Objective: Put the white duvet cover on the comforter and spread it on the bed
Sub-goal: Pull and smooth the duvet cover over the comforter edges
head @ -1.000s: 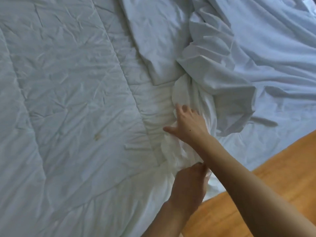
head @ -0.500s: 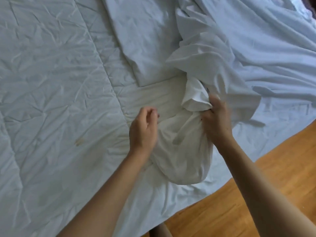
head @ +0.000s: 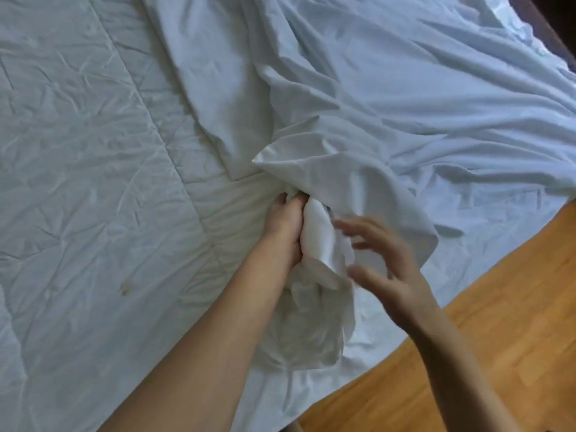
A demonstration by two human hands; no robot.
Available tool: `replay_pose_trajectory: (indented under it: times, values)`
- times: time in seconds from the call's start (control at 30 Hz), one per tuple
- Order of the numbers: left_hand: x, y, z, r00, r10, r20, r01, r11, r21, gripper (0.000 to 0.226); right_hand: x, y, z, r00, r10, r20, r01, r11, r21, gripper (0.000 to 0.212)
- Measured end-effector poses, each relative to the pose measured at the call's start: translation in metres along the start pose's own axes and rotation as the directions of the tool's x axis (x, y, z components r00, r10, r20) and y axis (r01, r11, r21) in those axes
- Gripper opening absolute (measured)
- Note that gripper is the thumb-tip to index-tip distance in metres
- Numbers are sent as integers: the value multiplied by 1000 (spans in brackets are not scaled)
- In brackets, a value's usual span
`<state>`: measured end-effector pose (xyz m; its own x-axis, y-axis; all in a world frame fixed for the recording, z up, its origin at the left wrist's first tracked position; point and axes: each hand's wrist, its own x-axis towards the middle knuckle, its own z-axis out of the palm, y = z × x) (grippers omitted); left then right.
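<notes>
Duvet cover point(head: 405, 98), gripped by left hand point(head: 285, 222)

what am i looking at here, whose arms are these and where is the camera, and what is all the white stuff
There is no machine here: the arms belong to a person wearing a camera on the head, so you look down at their own hands. On the bed lies a quilted, wrinkled comforter, with a smoother white duvet cover crumpled over it at the right. The left hand grips a bunched corner of white fabric. The right hand hovers beside it with fingers spread, holding nothing. The orange strip at the lower right is a wooden floor.
</notes>
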<state>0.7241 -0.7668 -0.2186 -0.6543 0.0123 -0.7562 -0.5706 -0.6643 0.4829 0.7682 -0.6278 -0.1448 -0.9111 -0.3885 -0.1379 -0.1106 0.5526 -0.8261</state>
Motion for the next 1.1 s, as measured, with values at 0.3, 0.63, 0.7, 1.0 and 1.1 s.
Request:
replay_pose_trajectory:
  times: [0.3,0.63,0.7,1.0,1.1]
  values:
    - [-2,-1,-4,834,549,-54,-327,571,753,31,152,10,-11,986,136,-98,-165,663,-731,33]
    - [3,11,2,563,771,297,-591,125,797,32,102,124,-60,300,806,-510,-762,525,381,29]
    - [3,10,-3,666,660,347,-595,190,781,37,98,135,-60,304,874,-379,-777,458,433,26]
    - [31,-14,-20,977,164,-139,-76,868,491,56,107,130,-48,462,649,-605,-772,630,86,31]
    - [37,-10,-13,995,44,93,-81,890,449,74,107,118,-34,504,450,-738,-590,803,86,48]
